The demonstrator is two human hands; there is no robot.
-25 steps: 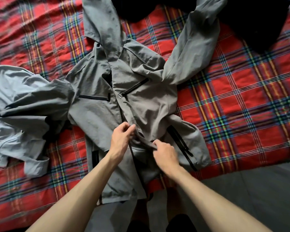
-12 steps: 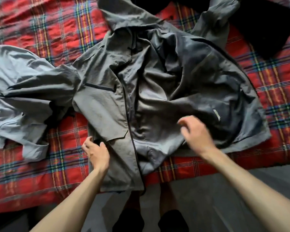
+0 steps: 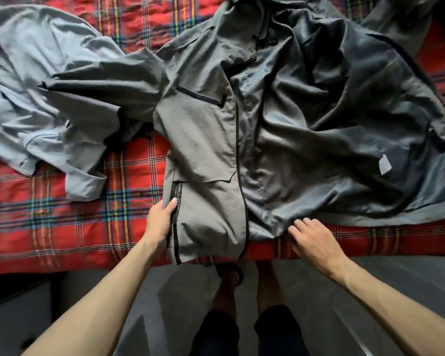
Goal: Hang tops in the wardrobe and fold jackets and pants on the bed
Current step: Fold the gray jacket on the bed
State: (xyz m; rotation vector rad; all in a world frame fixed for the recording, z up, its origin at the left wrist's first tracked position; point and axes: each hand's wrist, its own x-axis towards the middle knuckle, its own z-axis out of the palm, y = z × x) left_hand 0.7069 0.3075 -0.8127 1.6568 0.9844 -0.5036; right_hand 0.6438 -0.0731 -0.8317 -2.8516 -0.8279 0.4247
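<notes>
Here the grey jacket (image 3: 280,129) lies open on the bed (image 3: 62,217), long axis running near to far, left hand (image 3: 161,220) clamped on its left edge, right hand (image 3: 312,240) with fingers spread on the near hem.

The jacket (image 3: 201,140) is showing matt, finely creased woven cloth outside, while its opened lining (image 3: 344,124) is gleaming smooth and satiny. Beneath the jacket, the blanket (image 3: 62,222) is looking like coarse, fuzzy plaid wool.
</notes>
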